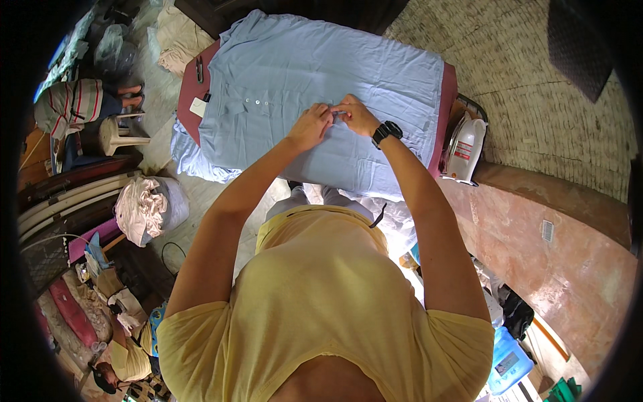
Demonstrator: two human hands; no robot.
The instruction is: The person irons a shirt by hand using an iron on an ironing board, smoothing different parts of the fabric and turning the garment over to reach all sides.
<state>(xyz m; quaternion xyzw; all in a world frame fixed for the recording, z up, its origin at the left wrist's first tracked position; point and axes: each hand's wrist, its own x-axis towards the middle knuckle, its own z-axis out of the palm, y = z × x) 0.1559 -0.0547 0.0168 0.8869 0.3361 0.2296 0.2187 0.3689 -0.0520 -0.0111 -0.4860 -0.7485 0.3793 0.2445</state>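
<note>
A light blue polo shirt (288, 74) lies spread over a board with a maroon cover (450, 87). Several pale buttons run along its placket, left of my hands. Both hands meet near the middle of the cloth. My left hand (315, 126) is closed, its fingertips close to those of my right hand (356, 115). Fingers of the right hand are pinched together, and a black watch (386, 132) sits on that wrist. Something small and bluish shows between the fingertips; whether it is a fold of the shirt or a separate thing cannot be made out.
An iron (463, 149) rests on a holder at the board's right end. A white card (198, 107) and a slim dark tool (199, 70) lie at the left end. On the floor to the left stand a cloth-filled bag (144, 209) and a plastic chair (115, 135). Another person is farther left.
</note>
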